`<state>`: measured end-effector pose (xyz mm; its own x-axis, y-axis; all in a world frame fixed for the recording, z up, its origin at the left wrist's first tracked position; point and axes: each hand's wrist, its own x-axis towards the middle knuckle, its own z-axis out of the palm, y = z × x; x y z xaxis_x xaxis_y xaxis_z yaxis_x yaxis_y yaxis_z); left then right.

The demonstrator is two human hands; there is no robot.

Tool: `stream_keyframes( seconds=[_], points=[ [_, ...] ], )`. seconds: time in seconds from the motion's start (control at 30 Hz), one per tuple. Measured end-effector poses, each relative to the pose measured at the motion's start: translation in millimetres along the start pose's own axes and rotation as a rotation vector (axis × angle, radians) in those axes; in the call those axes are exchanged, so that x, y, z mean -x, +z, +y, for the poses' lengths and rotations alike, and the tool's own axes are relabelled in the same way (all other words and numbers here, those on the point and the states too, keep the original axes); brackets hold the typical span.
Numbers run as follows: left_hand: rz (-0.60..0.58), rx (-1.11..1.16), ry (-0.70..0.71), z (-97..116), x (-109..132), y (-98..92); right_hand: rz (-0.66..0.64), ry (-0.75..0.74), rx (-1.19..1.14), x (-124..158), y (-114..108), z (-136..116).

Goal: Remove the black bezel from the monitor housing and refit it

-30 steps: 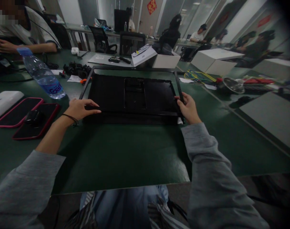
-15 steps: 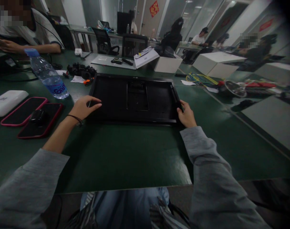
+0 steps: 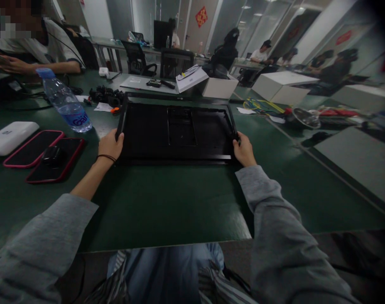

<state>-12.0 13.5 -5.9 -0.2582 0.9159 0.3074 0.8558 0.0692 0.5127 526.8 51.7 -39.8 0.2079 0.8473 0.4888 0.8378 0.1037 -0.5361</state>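
- the left hand [image 3: 111, 145] is closed around the left bar of the black frame [image 3: 180, 99]; a thin dark cord circles its wrist.
- the right hand [image 3: 244, 150] grips the right bar of the same frame, with the thumb on the inner side.
- the frame is a thin rectangle, smooth and a little shiny, in front of the person, around the black panel [image 3: 211, 126]; whether it rests on the panel, i cannot tell.
- the panel is wide and flat, its middle marked by a sunken rectangular part.
- the table [image 3: 167, 202] is green and smooth, with a soft glare near its front edge.
- to the left are a clear plastic bottle [image 3: 74, 116], a glossy white box [image 3: 13, 137] with rounded corners, and two flat phones, one pink-rimmed [image 3: 24, 150], one red-rimmed [image 3: 67, 162].
- to the right lie thin yellow wires [image 3: 265, 105].
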Motion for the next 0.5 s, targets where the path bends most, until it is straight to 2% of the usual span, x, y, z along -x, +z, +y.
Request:
stream_keyframes(
  seconds=[0.1, 0.3, 0.5],
  points=[
    [-0.013, -0.057, 0.001, 9.4, 4.6, -5.7, 0.017, -0.013, -0.019, 0.8, -5.2, 5.1],
    [-0.158, -0.332, -0.005, 20.1, 11.2, -11.1, -0.045, 0.016, -0.102, 6.4, -11.1, 17.1],
    [-0.214, -0.338, -0.019, 17.6, 8.9, -16.7, -0.069, 0.022, -0.16, 1.8, -8.1, 31.6]
  ],
)
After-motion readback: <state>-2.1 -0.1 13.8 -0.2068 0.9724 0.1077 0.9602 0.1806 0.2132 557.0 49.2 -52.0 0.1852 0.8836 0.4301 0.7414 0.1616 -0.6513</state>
